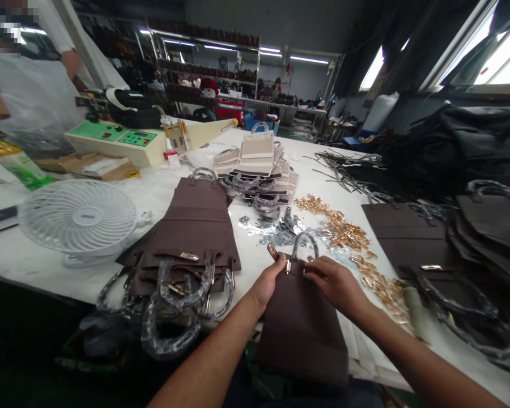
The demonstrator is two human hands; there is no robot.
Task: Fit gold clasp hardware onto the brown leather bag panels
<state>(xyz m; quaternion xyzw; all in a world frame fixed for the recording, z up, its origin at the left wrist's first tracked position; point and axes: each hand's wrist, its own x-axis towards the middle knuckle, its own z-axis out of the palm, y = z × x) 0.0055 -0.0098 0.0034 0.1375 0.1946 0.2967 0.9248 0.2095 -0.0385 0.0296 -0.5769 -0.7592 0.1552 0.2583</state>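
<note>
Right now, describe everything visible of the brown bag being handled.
The brown bag is smooth and leather-looking, with gold metal fittings near its far edge and an arched handle that looks wrapped in clear plastic. Its far end is over the white table, its near end past the table's edge. The left grip holds its left side; the right grip touches it near the handle.

A: Bright windows (505, 59) slanted high over on the right!
B: Deep in the room, lit tubes (309, 60) glowed above a long bench (297, 107)!
A: A tall, loaded rack (258, 63) stood before a dark wall (289, 22)!
B: And up front, the white table (348, 204) spread wide!
</note>
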